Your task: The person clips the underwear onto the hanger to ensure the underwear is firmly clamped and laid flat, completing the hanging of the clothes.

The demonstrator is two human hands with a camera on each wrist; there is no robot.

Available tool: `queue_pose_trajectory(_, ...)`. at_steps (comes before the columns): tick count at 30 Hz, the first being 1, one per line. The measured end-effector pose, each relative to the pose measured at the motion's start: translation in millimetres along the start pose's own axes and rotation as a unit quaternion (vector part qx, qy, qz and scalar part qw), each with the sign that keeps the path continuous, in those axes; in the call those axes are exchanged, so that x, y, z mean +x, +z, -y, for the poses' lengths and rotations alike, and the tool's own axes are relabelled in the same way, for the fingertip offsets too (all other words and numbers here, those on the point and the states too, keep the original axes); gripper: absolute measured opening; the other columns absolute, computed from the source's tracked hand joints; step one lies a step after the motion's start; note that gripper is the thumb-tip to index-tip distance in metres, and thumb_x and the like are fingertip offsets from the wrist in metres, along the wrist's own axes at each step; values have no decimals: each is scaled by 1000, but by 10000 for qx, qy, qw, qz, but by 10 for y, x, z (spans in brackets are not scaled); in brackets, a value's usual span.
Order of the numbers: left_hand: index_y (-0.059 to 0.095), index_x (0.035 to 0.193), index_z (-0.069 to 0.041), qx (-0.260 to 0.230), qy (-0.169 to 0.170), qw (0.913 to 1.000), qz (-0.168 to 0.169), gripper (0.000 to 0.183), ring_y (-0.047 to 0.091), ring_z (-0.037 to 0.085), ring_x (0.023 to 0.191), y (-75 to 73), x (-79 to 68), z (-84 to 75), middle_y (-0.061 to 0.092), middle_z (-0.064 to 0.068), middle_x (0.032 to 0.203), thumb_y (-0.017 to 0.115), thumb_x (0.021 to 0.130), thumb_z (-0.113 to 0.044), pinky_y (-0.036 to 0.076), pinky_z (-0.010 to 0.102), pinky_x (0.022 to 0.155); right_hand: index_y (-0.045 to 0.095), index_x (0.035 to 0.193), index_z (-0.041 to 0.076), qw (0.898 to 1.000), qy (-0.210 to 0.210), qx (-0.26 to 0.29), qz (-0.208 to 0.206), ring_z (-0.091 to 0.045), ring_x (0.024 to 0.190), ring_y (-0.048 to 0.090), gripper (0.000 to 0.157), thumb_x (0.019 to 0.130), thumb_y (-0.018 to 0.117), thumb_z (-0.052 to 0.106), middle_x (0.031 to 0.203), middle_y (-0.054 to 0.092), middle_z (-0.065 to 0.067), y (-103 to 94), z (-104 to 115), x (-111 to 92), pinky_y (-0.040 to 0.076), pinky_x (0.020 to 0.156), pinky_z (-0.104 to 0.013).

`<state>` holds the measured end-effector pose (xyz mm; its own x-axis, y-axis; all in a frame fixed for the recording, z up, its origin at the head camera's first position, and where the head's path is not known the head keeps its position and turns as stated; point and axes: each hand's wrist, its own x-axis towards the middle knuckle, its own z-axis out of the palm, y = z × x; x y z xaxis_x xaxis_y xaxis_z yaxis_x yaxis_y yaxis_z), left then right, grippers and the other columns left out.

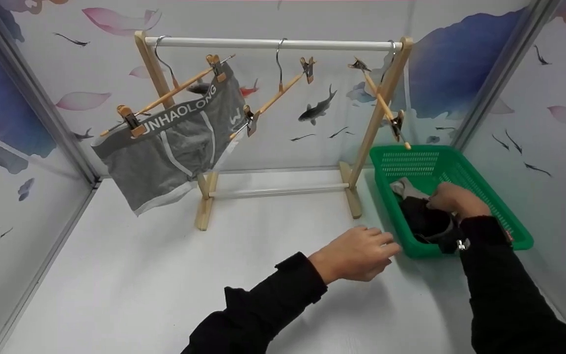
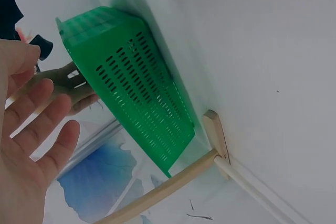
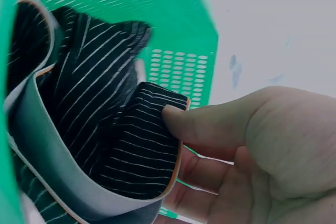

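Observation:
In the green basket (image 1: 392, 214) at the right, my right hand (image 1: 452, 199) reaches down to a dark piece of underwear (image 3: 100, 108) with thin white stripes and a grey band. The right wrist view shows the thumb (image 3: 178, 124) pressed on its striped edge, with the fingers behind it. My left hand (image 1: 361, 253) hovers just left of the basket, fingers loosely bent and holding nothing. A light grey cloth (image 1: 407, 188) lies beyond the dark underwear. Grey boxer briefs (image 1: 180, 142) with a lettered waistband hang clipped to the left hanger (image 1: 180, 91).
A wooden rack with a white top rail (image 1: 243, 44) stands at the back. Its middle hanger (image 1: 288, 88) and right hanger (image 1: 382, 103) carry bare clips. The right foot (image 1: 351, 194) of the rack is close to the basket. Printed panels enclose the white table (image 1: 130, 275).

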<state>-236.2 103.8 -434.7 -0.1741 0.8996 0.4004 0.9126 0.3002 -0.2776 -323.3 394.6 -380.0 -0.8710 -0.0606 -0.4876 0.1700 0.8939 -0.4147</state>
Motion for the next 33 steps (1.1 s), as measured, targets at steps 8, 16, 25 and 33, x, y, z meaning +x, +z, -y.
queue_pose_trajectory(8,68,122,-12,-371,-885,9951,-223,26,67,10,94,111,126,37,70,-1,111,58,101,-23,51,18,81,31,149,-16,9978,-391,461,-258,-47,112,47,51,109,43,14,142,34,-38,-134,281,-302,45,89,-51)
queue_pose_trajectory(16,52,142,-2,-1470,-2189,9618,-735,53,63,14,118,116,175,35,65,7,132,60,103,-37,46,19,98,37,151,-9,9687,-1153,768,-2058,-38,107,56,55,111,44,27,137,47,-33,-67,726,-810,47,86,-48)
queue_pose_trajectory(25,27,154,5,-2365,-2345,9312,-1481,84,55,18,130,230,209,-78,49,17,148,69,97,-40,38,18,106,64,129,-4,8574,-2239,1379,-4424,1,82,58,39,106,56,27,113,67,-17,204,1251,-1381,46,66,-16)
queue_pose_trajectory(33,32,153,-10,-3929,-3107,8292,-2479,64,56,4,114,321,232,-203,53,6,140,66,98,-13,45,15,92,63,127,0,8130,-2548,2683,-4496,-5,89,68,33,104,60,23,106,62,-2,366,1462,-1475,56,64,-19)
